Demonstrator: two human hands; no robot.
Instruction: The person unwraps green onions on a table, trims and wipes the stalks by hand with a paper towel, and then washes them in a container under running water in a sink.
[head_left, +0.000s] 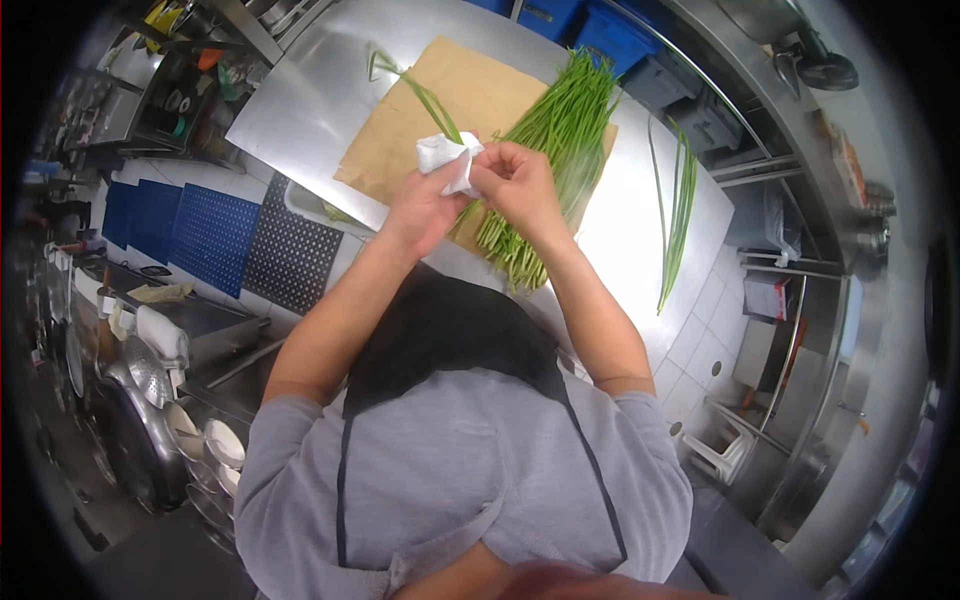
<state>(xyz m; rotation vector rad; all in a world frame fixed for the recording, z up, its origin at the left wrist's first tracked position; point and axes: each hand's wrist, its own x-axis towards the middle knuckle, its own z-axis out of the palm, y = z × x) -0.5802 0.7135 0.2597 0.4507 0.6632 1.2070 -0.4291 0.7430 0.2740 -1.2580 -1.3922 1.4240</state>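
Few green stalks point(432, 106): angled far-left out of white tissue point(438, 152). Left hand point(423, 208): curled closed around tissue. Right hand point(520, 185): fingers bent to a near-pinch at tissue's right edge; any grip could not be told. Large green bundle point(560, 140): laid near-to-far on brown sheet point(465, 75), right hand nearer. Loose stalks point(679, 215): placed right on worktop point(300, 110).

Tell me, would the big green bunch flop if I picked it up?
The green bunch would probably droop at its ends, being so long and thin-stalked. It might also spill apart, as no tie shows around it.
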